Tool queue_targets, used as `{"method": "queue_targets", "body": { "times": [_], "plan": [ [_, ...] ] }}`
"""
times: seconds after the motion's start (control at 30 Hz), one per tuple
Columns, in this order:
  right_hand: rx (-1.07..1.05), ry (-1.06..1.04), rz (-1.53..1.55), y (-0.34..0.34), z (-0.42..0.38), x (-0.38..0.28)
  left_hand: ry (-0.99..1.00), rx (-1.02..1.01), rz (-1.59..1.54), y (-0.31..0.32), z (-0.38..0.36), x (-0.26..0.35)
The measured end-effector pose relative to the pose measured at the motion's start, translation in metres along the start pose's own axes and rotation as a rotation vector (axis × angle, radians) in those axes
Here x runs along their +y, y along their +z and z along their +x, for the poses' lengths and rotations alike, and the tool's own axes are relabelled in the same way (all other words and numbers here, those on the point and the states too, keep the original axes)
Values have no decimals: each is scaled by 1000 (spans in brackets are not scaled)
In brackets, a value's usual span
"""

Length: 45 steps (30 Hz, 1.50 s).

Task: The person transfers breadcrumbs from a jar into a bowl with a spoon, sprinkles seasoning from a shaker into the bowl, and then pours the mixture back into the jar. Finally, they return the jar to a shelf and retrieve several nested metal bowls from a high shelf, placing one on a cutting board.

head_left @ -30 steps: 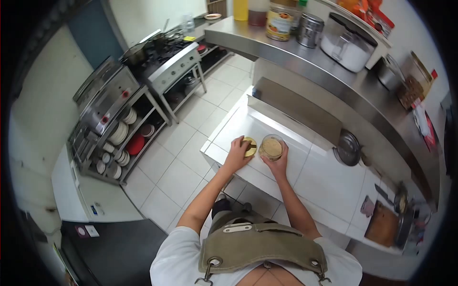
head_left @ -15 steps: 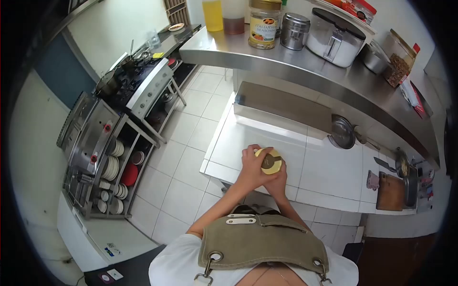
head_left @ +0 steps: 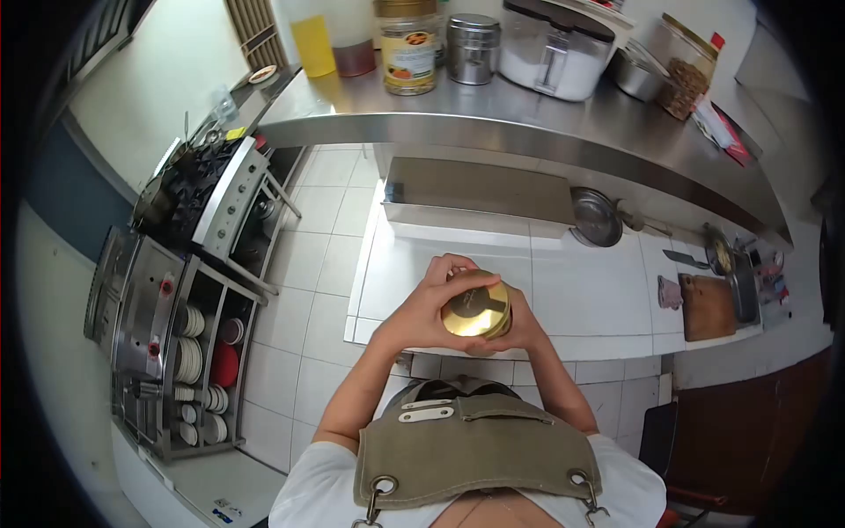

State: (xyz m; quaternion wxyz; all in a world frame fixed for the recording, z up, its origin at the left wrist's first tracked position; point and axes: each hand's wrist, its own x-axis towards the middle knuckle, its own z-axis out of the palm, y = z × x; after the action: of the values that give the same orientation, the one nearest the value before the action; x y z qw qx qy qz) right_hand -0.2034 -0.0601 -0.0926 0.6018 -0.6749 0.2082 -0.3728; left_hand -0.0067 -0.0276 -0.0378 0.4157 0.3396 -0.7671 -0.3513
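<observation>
A round jar with a shiny gold lid (head_left: 471,322) is held between both hands, above the near edge of the white tiled counter (head_left: 458,238). A dark label covers part of the lid's top. My left hand (head_left: 429,308) curves around the lid's left side, its thumb lying across the far rim. From the right, my right hand (head_left: 523,324) wraps the jar's side below the lid. The lid faces up toward me and hides most of the jar's body, so its contents cannot be made out.
A steel shelf (head_left: 528,123) above the counter carries a seasoning jar (head_left: 409,57), a steel canister (head_left: 473,51) and a clear container of white powder (head_left: 554,57). Right on the counter are a steel bowl (head_left: 597,218), knife (head_left: 685,259) and cutting board (head_left: 709,308). A stove (head_left: 231,198) stands left.
The jar has come nearer to my body and looks larger, with its gold lid tilted into the light. Both hands moved with it. The camera view has shifted.
</observation>
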Motion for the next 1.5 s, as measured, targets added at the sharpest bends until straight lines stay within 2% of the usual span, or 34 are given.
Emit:
{"method": "queue_targets", "body": {
  "times": [0.03,0.07,0.13,0.2,0.27,0.3,0.5,0.57,0.6,0.63,0.67,0.7,0.73,0.77,0.8,0.83,0.87,0.93,1.0,1.07,1.1,1.13,1.17,1.2,1.23,1.27,1.3,1.33,1.37,1.43,1.47,1.5],
  "plan": [
    [-112,50,75,-12,-2,10,31,-56,-24,-3,3,5],
    [-96,46,72,-16,0,6,39,-71,-28,-5,6,11],
    [-386,72,249,-24,4,-5,171,-198,36,-7,15,24],
    [-449,28,343,-23,1,-9,235,-242,91,-8,25,37],
    [-538,-19,464,-25,-3,4,244,-320,2,-6,31,42],
    [-672,-131,480,-28,0,14,240,-346,-7,-6,32,46],
    [-678,-266,458,-11,-6,-6,347,-466,-45,-3,36,63],
    [-656,-78,406,-17,-11,-15,330,-515,-105,-7,39,49],
    [-540,33,390,-19,-14,-21,274,-491,-143,-10,41,40],
    [-421,144,384,-20,-18,-27,272,-303,-184,-7,41,24],
    [-176,102,313,-17,-20,-38,269,-114,-226,-3,40,13],
    [3,37,214,-11,-18,-53,279,-124,-229,5,39,16],
    [181,-25,117,-6,-15,-63,191,-3,-436,18,37,22],
    [192,-24,117,-6,-14,-67,92,117,-641,27,37,26],
    [320,-88,140,-6,-12,-68,127,127,-509,34,37,20],
    [446,-151,163,-5,-11,-70,47,168,-463,43,38,21],
    [452,-146,166,-2,-8,-73,-30,211,-414,52,41,23],
    [688,-314,-2,1,-1,-82,-61,273,-431,65,49,25],
    [696,-335,-28,0,0,-98,-85,334,-453,72,55,27],
    [727,-264,-106,-3,-5,-107,-29,394,-493,77,59,32],
    [716,-314,-71,-1,-7,-111,-25,388,-499,80,57,30],
    [721,-320,-78,-1,-9,-111,185,422,-460,83,55,25],
    [692,-480,-266,-2,-9,-112,399,454,-417,84,58,22],
    [656,-632,-453,-3,-9,-112,407,451,-421,84,62,20],
    [709,-394,-286,-10,-11,-100,270,425,-461,85,63,19],
    [663,-316,-168,-12,-15,-102,126,395,-500,87,61,17],
    [671,-383,-324,-10,-20,-101,176,400,-459,91,56,12],
    [670,-427,-413,-14,-18,-101,361,435,-382,91,61,11],
    [672,-472,-501,-19,-16,-101,317,420,-351,88,68,10],
    [728,-340,-111,-15,-23,-86,215,387,-337,94,53,5],
    [742,-330,-111,-10,-29,-84,259,412,-368,100,49,-1],
    [719,-408,-264,-10,-28,-85,331,441,-395,104,55,-10]
  ]
}}
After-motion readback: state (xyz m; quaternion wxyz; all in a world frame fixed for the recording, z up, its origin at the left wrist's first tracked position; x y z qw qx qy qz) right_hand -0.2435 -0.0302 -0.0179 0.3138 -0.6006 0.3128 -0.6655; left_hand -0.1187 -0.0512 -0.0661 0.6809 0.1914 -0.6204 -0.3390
